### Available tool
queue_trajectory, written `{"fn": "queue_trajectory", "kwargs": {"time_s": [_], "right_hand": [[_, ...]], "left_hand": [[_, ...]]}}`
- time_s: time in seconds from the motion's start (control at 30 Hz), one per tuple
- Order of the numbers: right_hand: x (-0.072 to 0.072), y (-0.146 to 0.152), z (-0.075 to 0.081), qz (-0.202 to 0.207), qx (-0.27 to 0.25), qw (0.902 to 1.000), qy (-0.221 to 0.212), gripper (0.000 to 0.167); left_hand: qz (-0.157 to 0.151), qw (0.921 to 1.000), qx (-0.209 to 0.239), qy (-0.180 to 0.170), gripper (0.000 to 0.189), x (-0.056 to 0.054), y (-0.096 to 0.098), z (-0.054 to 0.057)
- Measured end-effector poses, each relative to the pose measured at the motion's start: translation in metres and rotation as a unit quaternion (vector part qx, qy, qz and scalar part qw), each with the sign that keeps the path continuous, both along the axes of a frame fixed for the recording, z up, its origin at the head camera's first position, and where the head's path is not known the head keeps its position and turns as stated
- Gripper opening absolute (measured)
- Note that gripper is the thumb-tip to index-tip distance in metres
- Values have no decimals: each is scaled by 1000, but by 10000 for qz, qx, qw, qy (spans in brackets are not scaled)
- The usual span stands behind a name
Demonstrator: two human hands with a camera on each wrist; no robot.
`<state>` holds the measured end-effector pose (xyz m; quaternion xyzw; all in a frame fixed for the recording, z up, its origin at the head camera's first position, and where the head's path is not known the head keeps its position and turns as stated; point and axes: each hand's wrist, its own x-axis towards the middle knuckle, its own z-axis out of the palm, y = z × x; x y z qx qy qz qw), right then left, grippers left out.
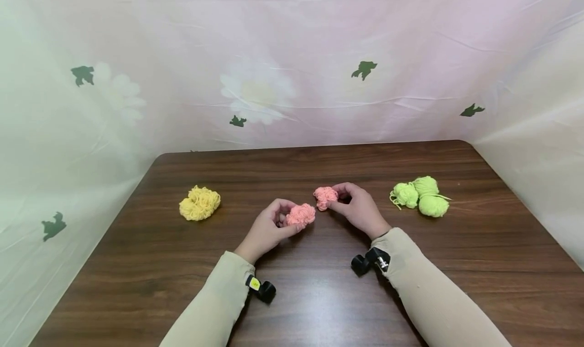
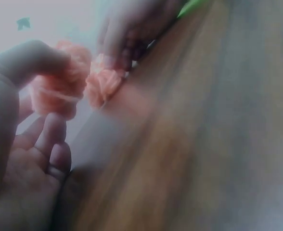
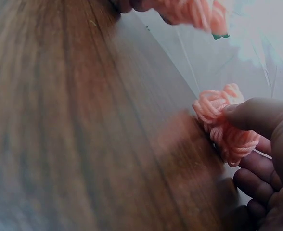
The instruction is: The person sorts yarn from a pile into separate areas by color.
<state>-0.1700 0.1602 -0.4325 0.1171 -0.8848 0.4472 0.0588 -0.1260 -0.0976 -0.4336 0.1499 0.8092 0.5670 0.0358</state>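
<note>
My left hand (image 1: 270, 226) pinches a pink ball of yarn (image 1: 301, 214) between thumb and fingers near the middle of the table. Just right of it and a little farther back, my right hand (image 1: 358, 208) grips a second pink ball of yarn (image 1: 325, 197) by its right side. A small gap separates the two pink balls in the head view. Loose loops of strand show on the right hand's yarn ball (image 3: 225, 125) in the right wrist view. The left wrist view is blurred, with the left hand's yarn ball (image 2: 62, 86) overlapping the other one.
A yellow clump of yarn (image 1: 199, 203) lies on the left of the brown wooden table (image 1: 182, 286). Light green yarn balls (image 1: 433, 205) sit together at the right, loose strands trailing. Behind the table hangs a flowered cloth (image 1: 296, 58); pale cloth also covers both sides.
</note>
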Motion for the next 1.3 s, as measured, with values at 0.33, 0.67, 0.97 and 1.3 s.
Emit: {"fn": "queue_trajectory", "kwargs": {"time_s": [0.33,0.67,0.97,1.3], "right_hand": [[0,-2,2,12,-11,10000,-3,33],[-1,-3,1,-24,52,10000,-55,32],[-1,-1,2,-50,34,9999,-90,31],[-1,-1,-1,-50,9,9999,-96,31]], "left_hand": [[456,9981,-255,323,42,-17,7,-3],[715,9953,-413,510,43,-30,14,-5],[1078,9904,-601,620,44,-43,25,-4],[1439,9803,-1233,556,46,-46,40,-3]]}}
